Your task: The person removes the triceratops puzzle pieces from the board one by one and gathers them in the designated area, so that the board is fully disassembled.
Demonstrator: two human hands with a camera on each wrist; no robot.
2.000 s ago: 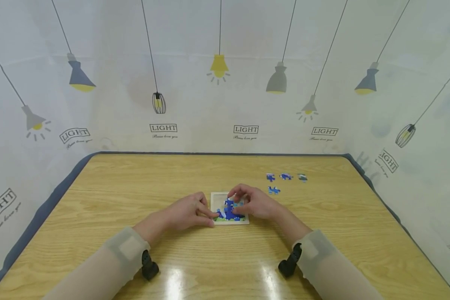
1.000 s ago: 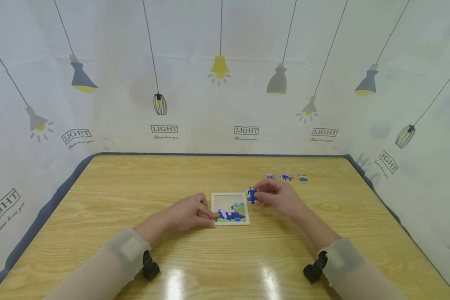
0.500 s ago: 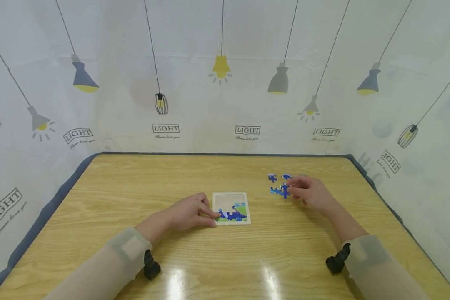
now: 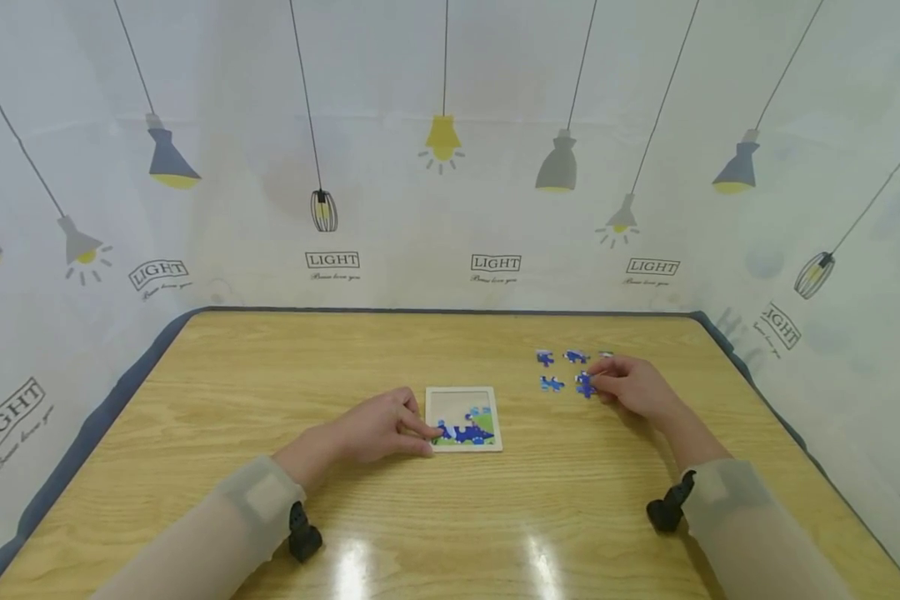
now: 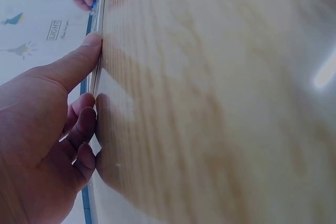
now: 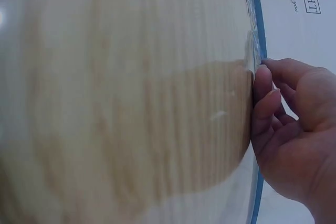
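Observation:
A small puzzle frame [image 4: 497, 419], pale and square, lies on the table with blue and green pieces [image 4: 465, 433] along its lower and right parts. My left hand [image 4: 378, 425] holds its lower left corner, the index finger over the inner edge and the thumb at the outer side. To the right, my right hand [image 4: 636, 387] pinches the edge of a blue puzzle piece [image 4: 584, 384] at table level. Loose beside it are a light-blue piece [image 4: 551, 383], two blue pieces [image 4: 544, 357] [image 4: 576, 356], and one partly hidden piece [image 4: 606, 354] behind the fingers.
The wooden table [image 4: 330, 350] has a dark blue border along its far edge. Behind it hangs a pale wall cloth [image 4: 390, 167] printed with lamps. Each sleeve carries a black wrist camera [image 4: 304, 533].
My right hand has lifted the blue piece out of the frame and carried it right, down to the loose pieces. My left hand has stayed at the frame's corner.

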